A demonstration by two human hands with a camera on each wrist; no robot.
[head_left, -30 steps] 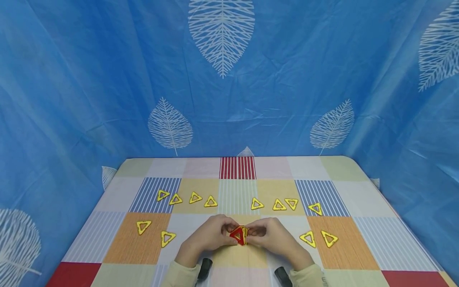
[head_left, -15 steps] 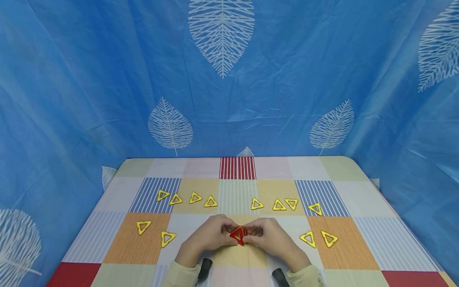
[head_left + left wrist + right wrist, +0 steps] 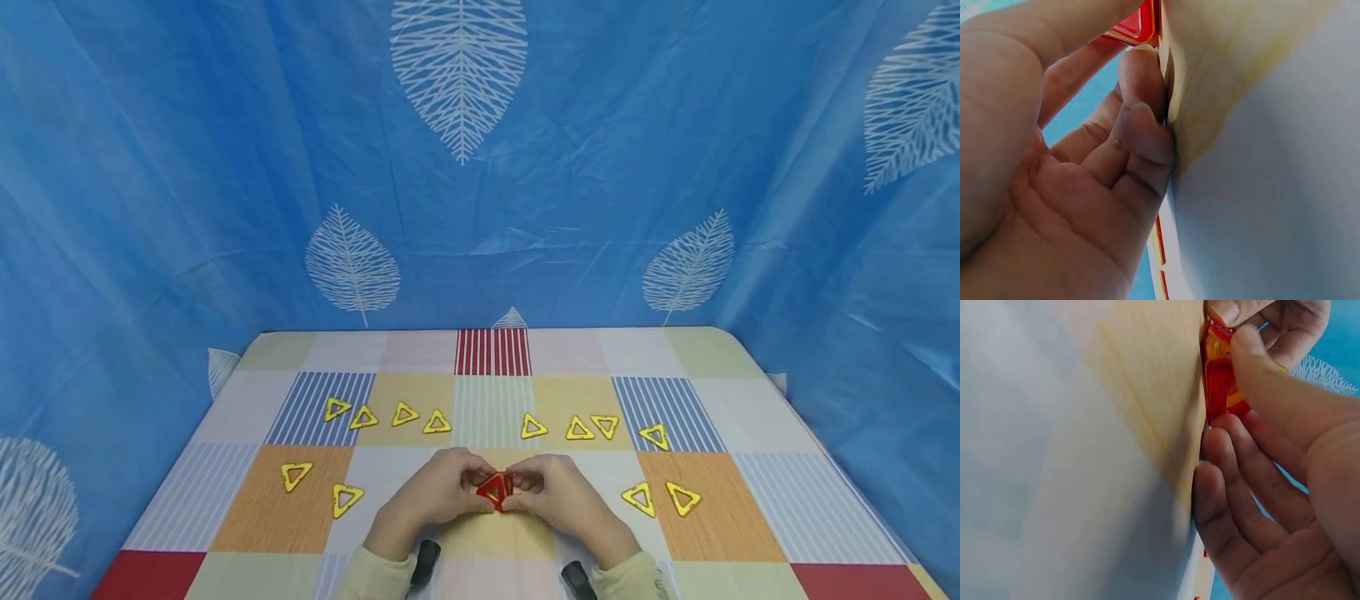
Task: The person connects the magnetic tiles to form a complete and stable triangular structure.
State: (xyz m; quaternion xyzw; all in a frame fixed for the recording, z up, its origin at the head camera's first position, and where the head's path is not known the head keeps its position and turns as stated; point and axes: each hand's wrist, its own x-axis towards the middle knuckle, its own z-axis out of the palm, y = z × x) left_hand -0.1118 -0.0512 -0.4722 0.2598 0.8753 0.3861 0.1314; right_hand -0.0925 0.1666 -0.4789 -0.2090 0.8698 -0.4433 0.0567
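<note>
L hand [image 3: 438, 490] + R hand [image 3: 561, 497] pinch red-yellow tri. pcs [image 3: 1218, 378].
Both grips near-closed, pcs held btwn; yellow tri. frames [image 3: 437, 430] on counter [image 3: 262, 577] at pcs' 9–11 & 1–3 o'clock.

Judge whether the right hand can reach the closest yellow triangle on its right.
Probably yes: only tablecloth separates the triangle from the right hand, though its fingers hold the red piece.

Backdrop: creased blue sheeting [image 3: 577, 150], white leaf prints [image 3: 460, 75].
Sheeting flanks patchwork-patterned worktop [image 3: 566, 351] at back and both sides.
</note>
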